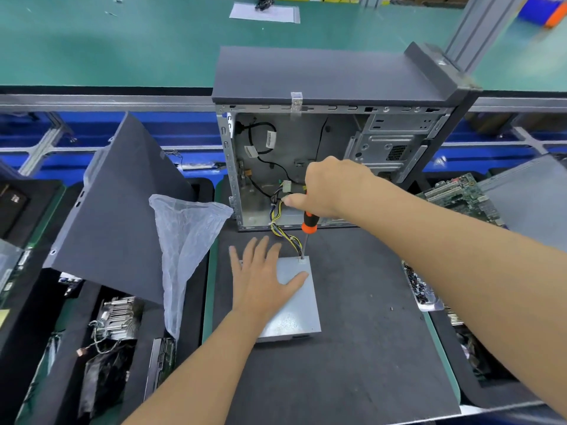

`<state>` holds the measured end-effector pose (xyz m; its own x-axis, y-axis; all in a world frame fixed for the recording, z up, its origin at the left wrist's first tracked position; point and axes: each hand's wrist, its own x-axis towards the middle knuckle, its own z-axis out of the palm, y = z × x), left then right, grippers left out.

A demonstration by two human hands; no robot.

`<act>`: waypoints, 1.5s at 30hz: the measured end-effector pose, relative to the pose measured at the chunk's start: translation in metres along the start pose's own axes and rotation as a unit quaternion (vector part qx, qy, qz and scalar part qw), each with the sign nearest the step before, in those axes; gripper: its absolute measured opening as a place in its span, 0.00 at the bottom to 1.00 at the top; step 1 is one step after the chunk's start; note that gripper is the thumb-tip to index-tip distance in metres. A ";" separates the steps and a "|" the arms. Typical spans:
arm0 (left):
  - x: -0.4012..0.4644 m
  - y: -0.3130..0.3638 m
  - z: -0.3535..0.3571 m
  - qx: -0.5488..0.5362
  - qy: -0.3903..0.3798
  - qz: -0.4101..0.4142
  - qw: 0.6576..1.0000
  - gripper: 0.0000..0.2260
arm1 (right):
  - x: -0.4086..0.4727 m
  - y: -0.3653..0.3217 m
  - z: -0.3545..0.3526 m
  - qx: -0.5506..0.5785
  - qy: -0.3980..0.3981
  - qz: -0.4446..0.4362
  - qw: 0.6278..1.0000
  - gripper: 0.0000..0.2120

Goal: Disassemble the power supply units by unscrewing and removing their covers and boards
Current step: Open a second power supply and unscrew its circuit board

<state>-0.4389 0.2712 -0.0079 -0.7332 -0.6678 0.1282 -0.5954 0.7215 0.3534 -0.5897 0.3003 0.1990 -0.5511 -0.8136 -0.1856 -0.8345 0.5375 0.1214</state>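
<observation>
Nearest, on the dark mat (352, 348) covering the counter (92, 47): power supply unit (294, 305), lying flat with its grey cover up, near the middle. Left hand (264, 277) spread flat on that cover, fingers straight, pressing rather than gripping; probably there to keep the box from turning or sliding under the tool. Right hand (325, 188) clenched round the top of an orange-and-black screwdriver (307, 228), held upright, tip set on the far right corner of the cover, seemingly on a screw. Judged an early stage: cover still in place, board not yet exposed.

Yellow, black and blue cable bundle (283, 231) trailing from the unit's far edge into the open computer case (306, 167) standing just beyond, so unit apparently lifted out but with leads still lying in the case. Tray of small loose parts (420, 289) at right, within easy reach, perhaps for screws. Clear plastic bag (187, 240) and a leaning grey side panel (119, 210) at left; heatsink (118, 317) below them. Green circuit board (460, 194) far right.

White labels on the case's inner cables too small to read; no brand legible anywhere.
</observation>
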 end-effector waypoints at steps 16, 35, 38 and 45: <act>-0.006 -0.013 0.006 0.105 -0.083 -0.025 0.991 0.39 | 0.003 0.013 0.001 -0.008 -0.011 -0.064 0.998 0.20; -0.006 -0.014 0.005 0.103 -0.077 -0.027 0.991 0.38 | -0.020 0.020 -0.001 -0.184 0.026 -0.110 0.976 0.17; -0.007 -0.013 0.005 0.097 -0.075 -0.028 0.992 0.38 | -0.017 0.018 0.001 -0.115 0.033 -0.106 0.987 0.19; -0.007 -0.013 0.006 0.094 -0.071 -0.028 0.993 0.38 | -0.016 0.018 -0.001 0.022 -0.053 -0.137 0.989 0.16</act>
<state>-0.4276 0.2677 -0.0193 -0.7283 -0.6849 -0.0226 -0.6773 0.7144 0.1758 -0.5961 0.3230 0.2048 -0.2988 -0.9037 -0.3068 -0.9504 0.3110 0.0093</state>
